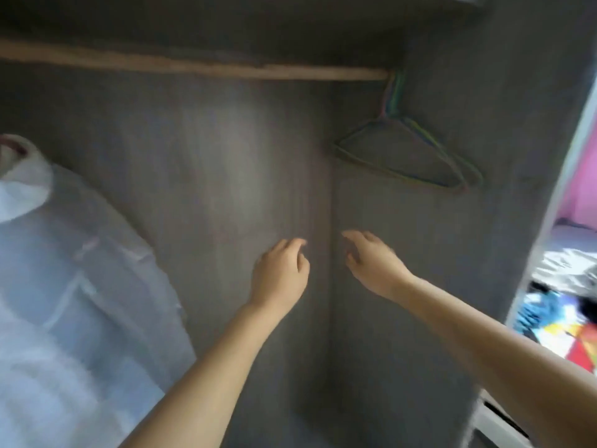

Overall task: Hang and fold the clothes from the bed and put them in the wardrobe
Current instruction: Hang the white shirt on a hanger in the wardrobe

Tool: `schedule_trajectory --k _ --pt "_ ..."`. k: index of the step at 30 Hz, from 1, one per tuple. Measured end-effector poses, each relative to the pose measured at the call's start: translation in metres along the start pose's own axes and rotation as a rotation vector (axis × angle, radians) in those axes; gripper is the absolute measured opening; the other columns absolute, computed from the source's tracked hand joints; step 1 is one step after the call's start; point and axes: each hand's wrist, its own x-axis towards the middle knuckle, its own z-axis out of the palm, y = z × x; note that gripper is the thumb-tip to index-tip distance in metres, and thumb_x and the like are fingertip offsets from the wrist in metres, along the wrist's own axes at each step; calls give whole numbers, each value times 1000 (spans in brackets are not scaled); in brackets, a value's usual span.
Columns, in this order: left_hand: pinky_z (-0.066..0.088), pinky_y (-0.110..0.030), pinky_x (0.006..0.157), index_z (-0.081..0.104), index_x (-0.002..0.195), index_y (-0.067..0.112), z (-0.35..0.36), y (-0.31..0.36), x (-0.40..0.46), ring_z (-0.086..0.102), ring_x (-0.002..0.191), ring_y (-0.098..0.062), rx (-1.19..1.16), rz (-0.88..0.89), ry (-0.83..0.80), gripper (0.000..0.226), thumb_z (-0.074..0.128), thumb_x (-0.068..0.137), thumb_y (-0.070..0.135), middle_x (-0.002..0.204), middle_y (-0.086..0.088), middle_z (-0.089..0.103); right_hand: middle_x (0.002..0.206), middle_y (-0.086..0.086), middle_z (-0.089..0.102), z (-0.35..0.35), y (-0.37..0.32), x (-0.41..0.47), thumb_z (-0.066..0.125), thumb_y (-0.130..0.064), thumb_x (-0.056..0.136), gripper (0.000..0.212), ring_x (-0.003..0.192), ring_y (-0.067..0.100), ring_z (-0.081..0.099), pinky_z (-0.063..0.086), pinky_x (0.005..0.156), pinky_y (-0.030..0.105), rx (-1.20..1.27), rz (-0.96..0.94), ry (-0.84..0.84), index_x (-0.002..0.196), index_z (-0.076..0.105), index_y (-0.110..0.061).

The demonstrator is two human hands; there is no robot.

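- The view looks into a grey wardrobe (226, 163), its back panel showing a faint wood grain and a vertical seam running down between the two hands.
- The left hand (281, 273) reaches forward into the wardrobe with fingers loosely curled; it holds nothing.
- The right hand (371, 260) reaches in beside it, just right of the seam, fingers relaxed and slightly bent, also holding nothing (the two hands are near each other but apart).
- Both forearms are bare and stretch up from the lower edge of the frame.
- A wooden rail (193, 64) crosses the top of the wardrobe from the left edge to the right side wall.
- At the right end of the rail hangs a small bunch of thin coloured hangers (403, 153), bare of clothes, tilted and pressed close together against the side wall; their exact number is too blurred to tell.
- On the left, a pale blue-and-white checked shirt (80, 270) hangs inside the wardrobe, its white collar (22, 185) near the left edge of the frame (what it hangs from is out of view).
- The left hand is well to the right of the shirt and does not touch it.
- Past the wardrobe's white right edge (549, 221), a pink wall (581, 182) shows, and below it a blurred heap of colourful clothes (562, 321) (blue, white, red and yellow).
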Motion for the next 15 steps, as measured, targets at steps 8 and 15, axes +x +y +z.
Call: schedule_trajectory --k 8,15 --pt "46 -35 81 66 113 13 139 108 -69 60 94 -27 -438 160 -386 26 50 92 9 103 -6 65 132 4 53 -12 143 -183 46 -16 95 42 122 26 48 36 103 37 -125 350 11 137 47 -18" --pt "43 -28 81 60 121 18 200 201 -136 57 95 -17 -484 327 -730 30 42 96 13 103 3 61 137 1 50 -30 215 -341 44 -19 97 39 120 22 51 38 95 30 -125 744 33 136 49 -20"
